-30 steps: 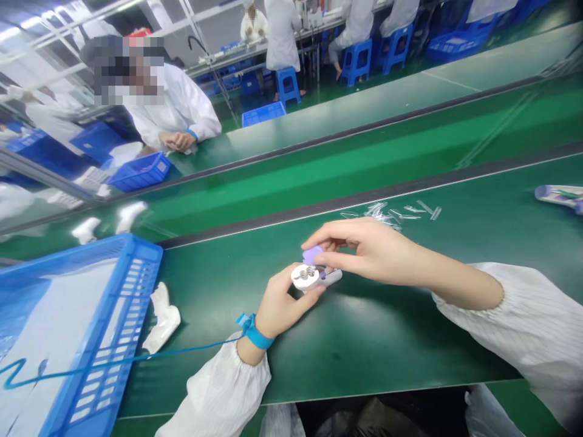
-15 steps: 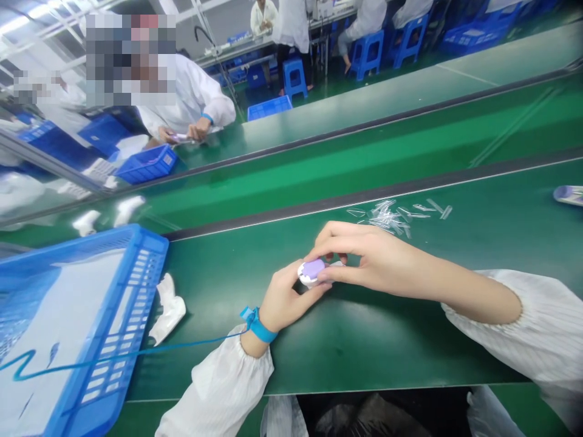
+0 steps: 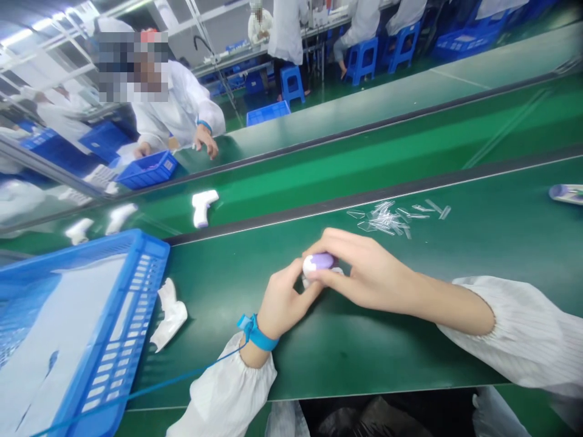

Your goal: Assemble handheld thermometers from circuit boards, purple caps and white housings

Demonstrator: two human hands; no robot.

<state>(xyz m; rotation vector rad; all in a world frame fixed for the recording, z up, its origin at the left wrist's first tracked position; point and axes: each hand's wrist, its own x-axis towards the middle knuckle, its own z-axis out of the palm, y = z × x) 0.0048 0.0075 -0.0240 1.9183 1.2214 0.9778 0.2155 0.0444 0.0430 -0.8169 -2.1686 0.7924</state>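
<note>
Near the middle of the green desk (image 3: 364, 340), a small white device with a purple cap (image 3: 319, 263) is held between both hands. The left hand (image 3: 285, 300), wearing a blue wrist strap (image 3: 257, 334) with a trailing cord, is closed around the white body from below, and the fingers of the right hand (image 3: 364, 273) are curled tight over the purple cap from above. A second ago the purple piece was held loose above an open white body with metal contacts showing; now those contacts are covered and the cap is seated flush, so the fitting of the cap is judged to be done or very nearly so, with the pressing grip not yet released. Just left of the hands a white plastic shell (image 3: 170, 315) lies on the desk beside a blue basket (image 3: 122, 315). A scatter of clear plastic slivers (image 3: 392, 217) lies beyond the right hand. On the conveyor belt (image 3: 319, 176) behind, a white handheld thermometer (image 3: 203, 206) is now seen which was not in view earlier. Across the belt, a co-worker's hand (image 3: 204, 138) is rested on the far desk near a smaller blue bin (image 3: 148, 171).
</note>
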